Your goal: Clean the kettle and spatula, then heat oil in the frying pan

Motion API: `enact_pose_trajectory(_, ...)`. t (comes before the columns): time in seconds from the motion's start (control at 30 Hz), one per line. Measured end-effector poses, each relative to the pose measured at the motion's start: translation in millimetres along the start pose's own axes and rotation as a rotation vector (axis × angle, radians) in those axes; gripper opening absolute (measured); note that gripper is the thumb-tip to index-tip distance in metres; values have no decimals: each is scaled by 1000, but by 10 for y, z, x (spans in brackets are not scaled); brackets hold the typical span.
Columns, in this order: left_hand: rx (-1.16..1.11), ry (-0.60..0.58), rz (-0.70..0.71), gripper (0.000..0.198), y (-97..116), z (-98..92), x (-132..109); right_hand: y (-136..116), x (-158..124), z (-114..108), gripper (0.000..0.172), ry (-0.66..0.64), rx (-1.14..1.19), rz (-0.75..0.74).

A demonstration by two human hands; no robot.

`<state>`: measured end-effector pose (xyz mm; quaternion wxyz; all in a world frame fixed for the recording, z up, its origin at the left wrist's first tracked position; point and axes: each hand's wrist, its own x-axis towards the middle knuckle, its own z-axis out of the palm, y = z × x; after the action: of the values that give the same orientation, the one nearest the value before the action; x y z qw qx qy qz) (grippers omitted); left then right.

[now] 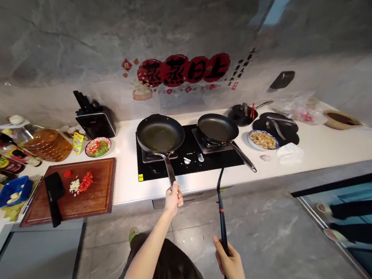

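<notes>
My left hand [174, 199] is wrapped round the metal handle of a dark frying pan [159, 131] above the left burner. A thin yellowish film, like oil, shines on the pan's bottom. My right hand [230, 263] grips a long black spatula [221, 214] by its handle. The spatula points up and away, seen edge-on, with its bent tip near the hob's front edge. A second frying pan [217, 128] sits on the right burner, its handle angled toward the front right. Both pans belong over the black hob [189, 164].
On the left are a wooden board [101, 195] with chopped red and white bits, a cleaver [54, 192], a plate of chopped peppers [98, 147], a knife block [95, 119] and an oil jug [46, 143]. Rightward stand a bowl of sliced food [263, 139] and pan lids [278, 128].
</notes>
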<state>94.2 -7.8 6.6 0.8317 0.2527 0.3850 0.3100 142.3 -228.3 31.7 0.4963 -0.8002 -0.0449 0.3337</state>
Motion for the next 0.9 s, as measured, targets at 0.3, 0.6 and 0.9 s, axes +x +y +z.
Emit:
enact_pose_trajectory(0.3, 20, 9, 9, 57, -21, 5, 8, 112, 40, 37, 63, -31, -24, -6)
enact_pose_trajectory(0.6, 37, 16, 19, 55, -53, -9, 4, 212, 81, 71, 61, -75, -63, -40)
enact_pose_trajectory(0.9, 49, 26, 22, 54, -122, -25, 22, 347, 165, 116, 59, -98, -46, -19)
